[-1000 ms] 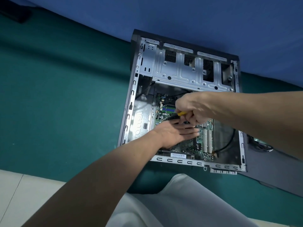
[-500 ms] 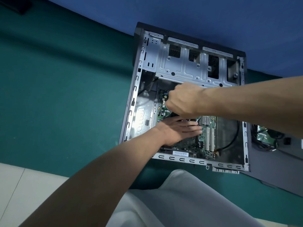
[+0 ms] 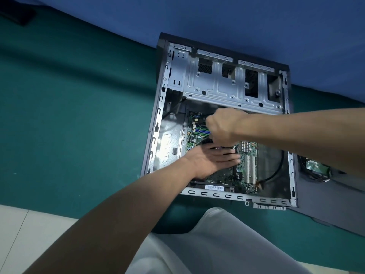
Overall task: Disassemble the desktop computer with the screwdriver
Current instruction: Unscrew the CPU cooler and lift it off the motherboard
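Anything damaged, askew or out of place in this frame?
Nothing stands out. The computer case lies open on its side. The right hand grips the screwdriver over the motherboard, and the left hand lies flat inside the case. A loose green board with cables sits on the dark panel alongside, which fits a teardown.

We look steeply down from one head-worn camera (wide-angle, so edges bow) onto the open computer case (image 3: 227,84) close below, facing forward across the green mat (image 3: 79,115) toward a blue backdrop (image 3: 217,14)

Green motherboard (image 3: 227,176), silver-grey computer case (image 3: 223,87), teal mat (image 3: 79,115), blue backdrop (image 3: 217,16)
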Tool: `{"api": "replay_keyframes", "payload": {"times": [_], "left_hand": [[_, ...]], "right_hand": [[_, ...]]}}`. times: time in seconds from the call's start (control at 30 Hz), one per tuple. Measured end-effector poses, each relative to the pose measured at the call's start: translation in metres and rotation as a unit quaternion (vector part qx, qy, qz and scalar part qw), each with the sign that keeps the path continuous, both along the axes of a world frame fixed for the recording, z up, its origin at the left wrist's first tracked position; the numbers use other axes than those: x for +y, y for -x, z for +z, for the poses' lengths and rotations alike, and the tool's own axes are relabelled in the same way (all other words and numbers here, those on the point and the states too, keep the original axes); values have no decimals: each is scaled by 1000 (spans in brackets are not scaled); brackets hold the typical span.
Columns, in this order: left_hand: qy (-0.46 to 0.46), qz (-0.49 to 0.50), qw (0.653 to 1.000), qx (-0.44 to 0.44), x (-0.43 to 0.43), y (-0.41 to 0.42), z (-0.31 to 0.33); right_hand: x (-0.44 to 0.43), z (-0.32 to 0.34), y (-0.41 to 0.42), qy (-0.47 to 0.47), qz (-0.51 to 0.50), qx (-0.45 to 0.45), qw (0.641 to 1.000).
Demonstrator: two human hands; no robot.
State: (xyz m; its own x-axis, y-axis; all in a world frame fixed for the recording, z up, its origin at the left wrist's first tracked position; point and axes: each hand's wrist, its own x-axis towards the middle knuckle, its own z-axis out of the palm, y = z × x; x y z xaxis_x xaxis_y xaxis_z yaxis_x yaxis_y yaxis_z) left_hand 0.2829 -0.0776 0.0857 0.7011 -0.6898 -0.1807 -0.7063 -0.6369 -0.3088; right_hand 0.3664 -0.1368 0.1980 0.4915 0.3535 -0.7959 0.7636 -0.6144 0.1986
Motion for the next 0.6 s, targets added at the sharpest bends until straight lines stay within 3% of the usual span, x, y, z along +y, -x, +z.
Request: {"api": "replay_keyframes", "payload": {"times": [0.03,0.1,0.17,0.23,0.3,0.33,0.37,0.4,0.43,0.47,0.5,0.6], "left_hand": [[45,-47,990,124,-5,-2,-7],[57,-108,975,184,-6,-5,-6],[91,-93,975,183,-5,-8,-7],[114,-82,971,192,-8,-4,-12],[100,-89,971,198,-7,-6,-12],[98,-89,971,200,-5,-6,-9],[105,-89,969,205,-6,-6,-9],[121,-87,965,214,-7,-6,-12],[130,-87,963,218,-7,-6,-12],[133,-85,962,221,-6,-6,-12],[138,-78,962,223,-4,-6,-11],[146,-62,961,225,-5,-4,-13]], "right_hand": [[0,5,2,0,121,-37,992],[-3,5,5,4,337,-83,938],[-1,8,6,-30,346,-73,935],[0,5,4,-89,183,-52,978],[2,3,4,-158,-91,-23,983],[2,0,1,-179,-228,-14,957],[2,-1,-3,-191,-393,5,900],[3,-1,-6,-189,-541,25,819],[3,-3,-7,-168,-628,39,759],[2,-3,-7,-146,-657,54,737],[1,-1,-7,-120,-644,70,753],[0,-3,-5,-122,-411,46,902]]}}
